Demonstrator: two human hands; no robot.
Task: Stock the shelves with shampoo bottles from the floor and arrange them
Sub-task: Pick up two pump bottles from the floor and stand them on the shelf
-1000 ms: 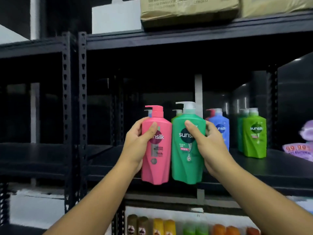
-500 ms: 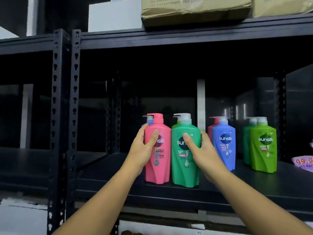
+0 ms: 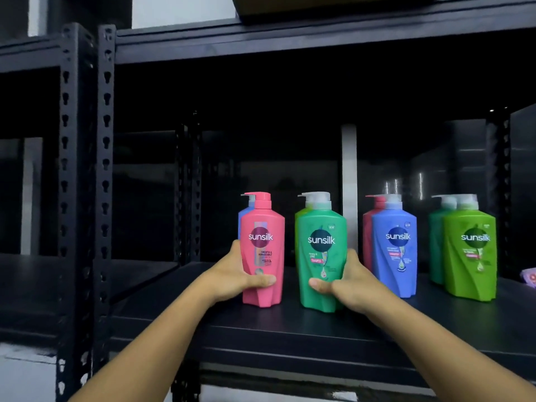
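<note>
Black steel shelving, dim stockroom. Shelf board [image 3: 290, 340] is nearest, front lip bare.

Left hand [image 3: 232, 274] grips the pink Sunsilk pump bottle [image 3: 262, 256] low on its left flank. The thumb [image 3: 261, 281] is wrapped across the front near the base; the other fingers are hidden behind.

Right hand [image 3: 351, 282] clamps the green Sunsilk pump bottle [image 3: 320, 250] low on its right flank. The right thumb [image 3: 319, 285] lies across the front under the label, with the rest out of sight.

Both bottles stand upright on the board with labels forward and a gap between them. Low outside grips look meant for sliding and squaring each one without tipping.

Behind pink sits a blue bottle [image 3: 243, 219], behind green a lime one [image 3: 300, 216], so these probably form front-row facings.

To the right, well apart, stand a blue front bottle [image 3: 396, 250] and a lime front bottle [image 3: 471, 256], each with another behind. Spacing looks roughly even, so this reads as final alignment.

Cardboard box [image 3: 319, 4] sits on the shelf above.
</note>
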